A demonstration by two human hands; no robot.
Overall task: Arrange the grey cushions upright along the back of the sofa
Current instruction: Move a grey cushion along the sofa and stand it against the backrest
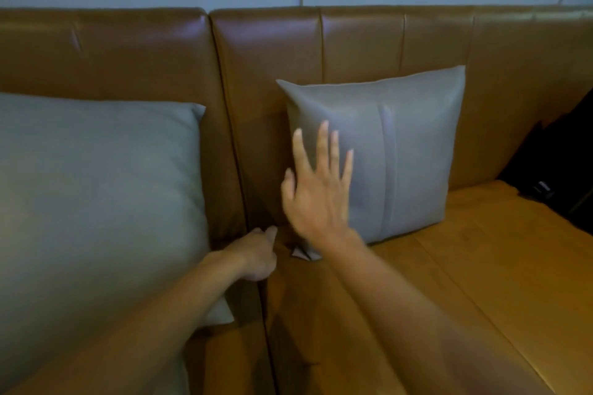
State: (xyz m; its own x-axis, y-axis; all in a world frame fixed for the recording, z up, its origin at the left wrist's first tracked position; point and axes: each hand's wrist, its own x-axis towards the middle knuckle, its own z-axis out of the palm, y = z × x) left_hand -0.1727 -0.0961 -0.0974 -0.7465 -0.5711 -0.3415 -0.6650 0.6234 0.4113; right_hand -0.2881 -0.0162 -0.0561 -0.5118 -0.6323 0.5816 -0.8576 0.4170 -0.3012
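Two upright cushions [401, 151] (gap between)

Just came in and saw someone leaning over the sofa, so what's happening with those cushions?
A person is setting grey cushions up against the back of a brown leather sofa. Their right hand lies open and flat on the front of the smaller cushion, which stands upright against the backrest. Their left hand is curled, low by that cushion's bottom corner near the seam between seats. A larger grey cushion stands to the left, also against the backrest.
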